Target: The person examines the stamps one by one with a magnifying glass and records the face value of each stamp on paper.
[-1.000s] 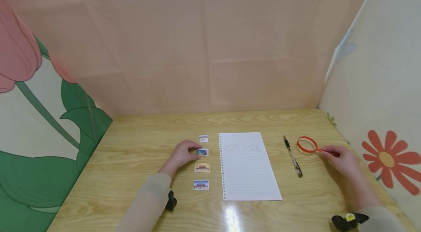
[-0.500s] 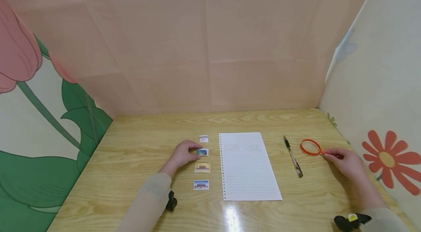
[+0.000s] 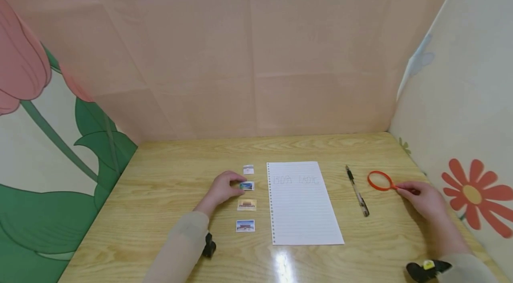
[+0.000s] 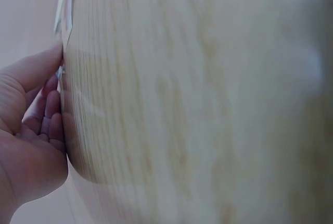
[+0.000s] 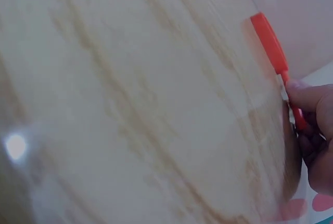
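In the head view my left hand (image 3: pixel 225 187) rests on the table, its finger and thumb at the left part of a small blue-green stamp (image 3: pixel 247 186), holding it by the upper and lower edges. The left wrist view shows that hand (image 4: pixel 36 114) low against the wood; the stamp is barely visible there. My right hand (image 3: pixel 422 198) pinches the handle of a red magnifying glass (image 3: pixel 369 180), its round rim to the left of the fingers. Seen edge-on in the right wrist view, the magnifying glass (image 5: pixel 269 44) lies close to the tabletop.
A whitish stamp (image 3: pixel 248 169), a yellow stamp (image 3: pixel 246 205) and a blue-sky stamp (image 3: pixel 245 226) share a column with the held one. Right of them lie a lined sheet (image 3: pixel 304 211) with faint writing and a black pen (image 3: pixel 357 190). Walls border the table (image 3: pixel 160 176).
My right hand has drawn the magnifying glass slightly right and nearer to me, away from the pen. The left hand and its stamp have stayed put.
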`<state>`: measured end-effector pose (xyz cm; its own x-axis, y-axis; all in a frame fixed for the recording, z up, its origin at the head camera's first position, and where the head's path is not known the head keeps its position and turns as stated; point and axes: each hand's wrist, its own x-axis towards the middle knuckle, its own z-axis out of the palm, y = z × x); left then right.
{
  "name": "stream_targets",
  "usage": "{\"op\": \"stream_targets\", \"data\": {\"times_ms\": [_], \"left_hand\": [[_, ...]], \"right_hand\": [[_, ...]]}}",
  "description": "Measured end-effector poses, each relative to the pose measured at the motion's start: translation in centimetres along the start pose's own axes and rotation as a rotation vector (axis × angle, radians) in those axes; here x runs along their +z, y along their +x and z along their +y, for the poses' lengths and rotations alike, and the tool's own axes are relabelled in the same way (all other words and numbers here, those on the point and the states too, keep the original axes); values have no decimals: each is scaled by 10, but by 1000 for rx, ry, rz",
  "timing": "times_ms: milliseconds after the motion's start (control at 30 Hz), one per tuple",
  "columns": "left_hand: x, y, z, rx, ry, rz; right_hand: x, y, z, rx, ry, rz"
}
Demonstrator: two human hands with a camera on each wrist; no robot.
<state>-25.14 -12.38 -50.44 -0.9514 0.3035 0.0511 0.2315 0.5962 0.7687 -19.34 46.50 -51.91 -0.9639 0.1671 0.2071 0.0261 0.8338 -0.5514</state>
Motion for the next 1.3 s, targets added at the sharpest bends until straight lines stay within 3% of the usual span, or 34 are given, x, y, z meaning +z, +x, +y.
{"op": "stream_targets", "data": {"times_ms": [267,467,800,1067,1300], "left_hand": [[0,1,-2,-2,-1,-4],[0,1,-2,-1,-2,-2],[0,1,0,-3,-6,-5],[1,1,-1,-8,-6,-8],[1,1,-2,-8,0,-5]], "right_hand": [[-6,4,-22,-8,18,-9],[-6,7,-52,-100,62,-44],[14,13,-84,-239,73,-103],[30,16,-96,-241,56,-163],[39,15,-107,-260,48,-156]]}}
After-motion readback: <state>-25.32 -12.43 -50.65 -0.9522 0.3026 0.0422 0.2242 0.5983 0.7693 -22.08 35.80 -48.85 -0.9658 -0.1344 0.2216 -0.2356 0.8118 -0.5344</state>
